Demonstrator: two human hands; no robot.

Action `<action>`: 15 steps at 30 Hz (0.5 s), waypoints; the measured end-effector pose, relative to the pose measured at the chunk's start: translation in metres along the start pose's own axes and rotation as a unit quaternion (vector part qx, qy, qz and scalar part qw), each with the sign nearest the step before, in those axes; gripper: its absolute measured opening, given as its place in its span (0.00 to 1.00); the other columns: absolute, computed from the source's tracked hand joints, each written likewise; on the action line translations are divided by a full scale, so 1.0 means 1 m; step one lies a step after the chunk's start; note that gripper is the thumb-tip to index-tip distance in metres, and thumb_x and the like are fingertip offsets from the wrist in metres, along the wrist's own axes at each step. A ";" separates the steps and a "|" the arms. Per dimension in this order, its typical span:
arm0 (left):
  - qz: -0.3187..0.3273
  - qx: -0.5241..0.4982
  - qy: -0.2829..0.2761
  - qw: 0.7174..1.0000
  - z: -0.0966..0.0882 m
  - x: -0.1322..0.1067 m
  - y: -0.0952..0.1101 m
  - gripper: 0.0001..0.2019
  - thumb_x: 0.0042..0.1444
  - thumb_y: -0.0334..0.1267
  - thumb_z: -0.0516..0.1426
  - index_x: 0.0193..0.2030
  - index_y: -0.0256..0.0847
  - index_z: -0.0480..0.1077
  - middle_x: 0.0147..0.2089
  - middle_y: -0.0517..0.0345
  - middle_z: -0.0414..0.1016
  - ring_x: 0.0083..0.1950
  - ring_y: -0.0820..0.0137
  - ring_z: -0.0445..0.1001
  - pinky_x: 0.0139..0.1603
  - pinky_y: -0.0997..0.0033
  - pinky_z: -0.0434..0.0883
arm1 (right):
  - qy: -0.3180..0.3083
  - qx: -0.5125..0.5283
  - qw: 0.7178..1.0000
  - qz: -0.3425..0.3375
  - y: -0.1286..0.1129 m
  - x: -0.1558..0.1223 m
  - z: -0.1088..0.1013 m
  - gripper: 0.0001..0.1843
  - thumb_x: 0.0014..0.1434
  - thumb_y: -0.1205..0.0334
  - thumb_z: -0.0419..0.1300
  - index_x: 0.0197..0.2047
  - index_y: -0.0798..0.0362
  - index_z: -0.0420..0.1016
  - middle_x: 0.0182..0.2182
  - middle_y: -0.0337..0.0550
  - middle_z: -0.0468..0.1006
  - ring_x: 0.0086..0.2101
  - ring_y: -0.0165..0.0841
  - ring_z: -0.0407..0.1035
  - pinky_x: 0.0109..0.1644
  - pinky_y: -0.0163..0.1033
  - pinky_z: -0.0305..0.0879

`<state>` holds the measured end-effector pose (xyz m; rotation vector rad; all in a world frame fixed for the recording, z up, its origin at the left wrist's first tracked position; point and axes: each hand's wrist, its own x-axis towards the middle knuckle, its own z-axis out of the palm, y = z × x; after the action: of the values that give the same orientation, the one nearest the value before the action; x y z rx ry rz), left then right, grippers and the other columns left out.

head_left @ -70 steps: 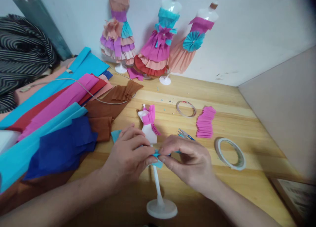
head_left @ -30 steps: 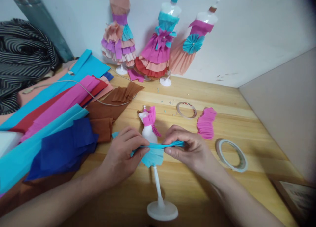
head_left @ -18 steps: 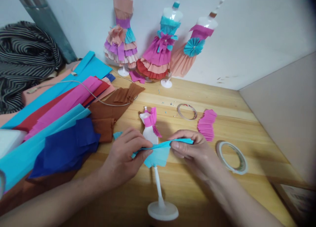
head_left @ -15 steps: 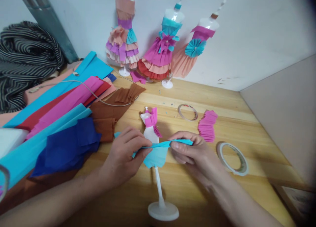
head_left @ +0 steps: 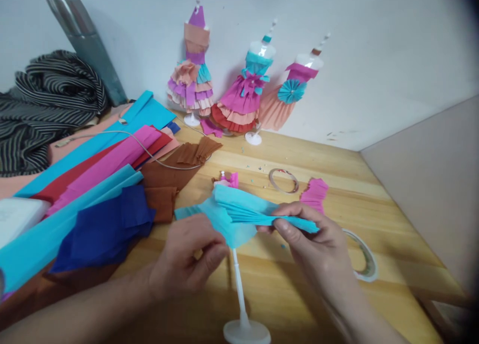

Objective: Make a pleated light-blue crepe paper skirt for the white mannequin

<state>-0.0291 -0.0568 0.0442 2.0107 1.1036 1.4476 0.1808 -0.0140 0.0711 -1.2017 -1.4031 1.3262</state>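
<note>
Obscuring parts of tape roll (head_left: 372, 266), pink strip (head_left: 314, 192): right hand (head_left: 316, 249).

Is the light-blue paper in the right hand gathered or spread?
Gathered where pinched: pleats of the light-blue paper converge at the right hand and fan wider leftward.

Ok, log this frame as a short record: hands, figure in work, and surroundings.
right hand: pinches pleated turquoise paper
left hand: curled beside the paper, grip unclear
small figure: on white stand, mostly hidden by paper
by the wall: three paper-dressed figures
frame left: striped cloth, coloured sheets
frame right: pleated pink paper, tape roll partly hidden
</note>
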 end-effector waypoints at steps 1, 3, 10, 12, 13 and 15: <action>-0.043 -0.036 -0.031 0.998 0.002 -0.001 0.000 0.11 0.60 0.35 0.53 0.26 0.38 0.67 0.20 0.62 0.66 0.23 0.75 0.64 0.25 0.74 0.61 | 0.006 -0.018 1.000 -0.022 0.001 0.000 -0.001 0.08 0.54 0.56 0.66 0.32 0.51 0.76 0.25 0.42 0.79 0.29 0.34 0.74 0.34 0.37 0.69; -0.172 -0.085 -0.042 0.981 0.007 -0.003 -0.002 0.12 0.58 0.38 0.56 0.25 0.38 0.66 0.21 0.62 0.68 0.23 0.76 0.65 0.24 0.77 0.63 | 0.006 -0.028 0.998 -0.050 0.003 0.001 -0.003 0.06 0.54 0.57 0.66 0.32 0.50 0.77 0.26 0.41 0.79 0.29 0.33 0.73 0.34 0.36 0.68; -0.204 -0.265 0.071 0.940 0.004 -0.004 -0.015 0.23 0.49 0.44 0.66 0.49 0.41 0.65 0.36 0.55 0.78 0.29 0.72 0.76 0.31 0.74 0.73 | -0.013 0.060 0.998 -0.019 0.016 0.003 0.001 0.10 0.52 0.54 0.67 0.32 0.52 0.76 0.24 0.43 0.77 0.28 0.36 0.72 0.34 0.40 0.67; -0.167 -0.272 0.038 0.947 0.004 -0.006 -0.015 0.30 0.46 0.43 0.68 0.54 0.43 0.63 0.34 0.58 0.77 0.29 0.72 0.77 0.32 0.74 0.74 | -0.015 0.082 0.996 -0.016 0.018 0.003 0.003 0.10 0.51 0.54 0.67 0.32 0.52 0.77 0.23 0.42 0.76 0.28 0.35 0.71 0.34 0.40 0.66; -0.154 -0.265 0.027 0.951 0.004 -0.008 -0.014 0.30 0.46 0.43 0.68 0.55 0.44 0.63 0.33 0.58 0.76 0.30 0.71 0.77 0.33 0.74 0.74 | -0.021 0.087 0.996 -0.016 0.018 0.003 0.004 0.10 0.51 0.55 0.67 0.32 0.52 0.77 0.23 0.42 0.76 0.28 0.35 0.71 0.33 0.40 0.66; -0.138 -0.257 0.016 0.956 0.003 -0.010 -0.013 0.26 0.48 0.42 0.67 0.53 0.42 0.65 0.33 0.57 0.76 0.32 0.70 0.77 0.34 0.73 0.74 | -0.035 0.096 0.995 -0.012 0.019 0.003 0.006 0.09 0.51 0.56 0.67 0.32 0.51 0.77 0.24 0.42 0.76 0.28 0.35 0.71 0.33 0.40 0.66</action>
<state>-0.0318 -0.0571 0.0280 1.4179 0.8610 1.4389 0.1757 -0.0128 0.0513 -1.0160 -1.3021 1.4622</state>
